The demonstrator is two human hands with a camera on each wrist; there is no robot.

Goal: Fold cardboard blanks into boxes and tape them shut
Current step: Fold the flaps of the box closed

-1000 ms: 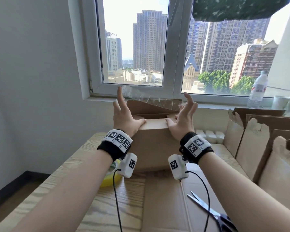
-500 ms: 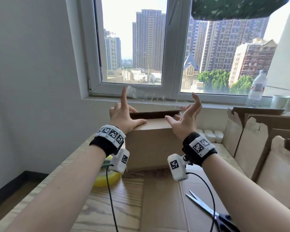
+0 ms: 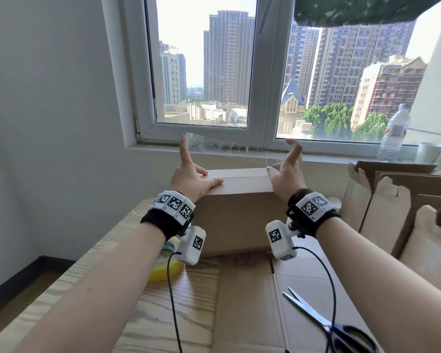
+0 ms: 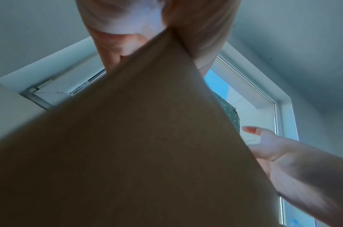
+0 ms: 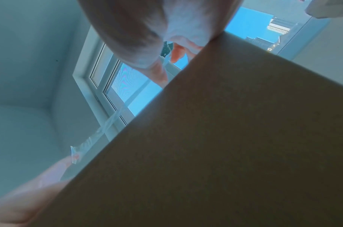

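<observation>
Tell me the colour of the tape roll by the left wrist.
Yellow; the tape roll shows best in the head view.

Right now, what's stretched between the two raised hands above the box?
A strip of clear tape spans from the left hand to the right hand, above the closed box. Head view shows it; the right wrist view shows it stuck to a fingertip.

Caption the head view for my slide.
Both hands stretch clear tape above a closed cardboard box, thumbs resting on top.

I noted matt brown cardboard on the box [image 3: 236,215], a clear glossy tape strip [image 3: 229,149], pale grained wood on the table [image 3: 163,301], and shiny metal scissors [image 3: 313,314].
</observation>
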